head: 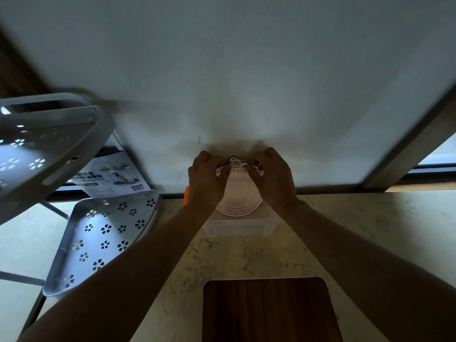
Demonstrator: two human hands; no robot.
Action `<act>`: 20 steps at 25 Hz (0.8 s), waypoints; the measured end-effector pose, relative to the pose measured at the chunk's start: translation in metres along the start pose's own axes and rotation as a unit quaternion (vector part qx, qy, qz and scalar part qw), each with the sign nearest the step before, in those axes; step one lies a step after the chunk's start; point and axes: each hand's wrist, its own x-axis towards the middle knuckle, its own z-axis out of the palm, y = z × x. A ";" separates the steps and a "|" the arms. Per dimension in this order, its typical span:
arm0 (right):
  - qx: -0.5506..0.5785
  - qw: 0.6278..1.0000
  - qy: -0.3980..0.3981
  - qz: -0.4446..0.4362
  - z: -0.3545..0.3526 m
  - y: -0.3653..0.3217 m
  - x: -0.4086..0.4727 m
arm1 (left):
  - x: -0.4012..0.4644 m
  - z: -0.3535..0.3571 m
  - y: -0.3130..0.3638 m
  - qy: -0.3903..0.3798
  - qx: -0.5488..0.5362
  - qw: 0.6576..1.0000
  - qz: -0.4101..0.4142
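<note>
Lid [238,197], round, translucent, perhaps plastic, pinched two-handed

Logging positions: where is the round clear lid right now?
In the head view, centre, the round clear lid is gripped at its far edge by the left hand and right hand, above a clear plastic box.

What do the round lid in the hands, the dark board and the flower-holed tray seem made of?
Round lid: translucent plastic or glass; light glows through. Board: wood, matte; brown grain. Tray: probably painted metal; thin punched sheet, soft sheen.
</note>
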 end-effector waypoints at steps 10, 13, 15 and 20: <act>-0.021 0.999 0.000 -0.042 0.001 -0.013 0.009 | 0.008 0.002 -0.004 0.009 -0.037 0.999 0.002; -0.034 0.998 0.008 -0.052 0.003 -0.016 0.011 | 0.007 0.003 -0.002 0.002 -0.032 0.999 0.003; -0.028 0.998 0.022 -0.053 0.005 -0.018 0.011 | 0.008 0.005 -0.003 0.005 -0.036 0.999 0.001; -0.029 0.997 0.024 -0.068 0.006 -0.013 0.011 | 0.008 0.005 -0.002 0.005 -0.045 0.999 -0.009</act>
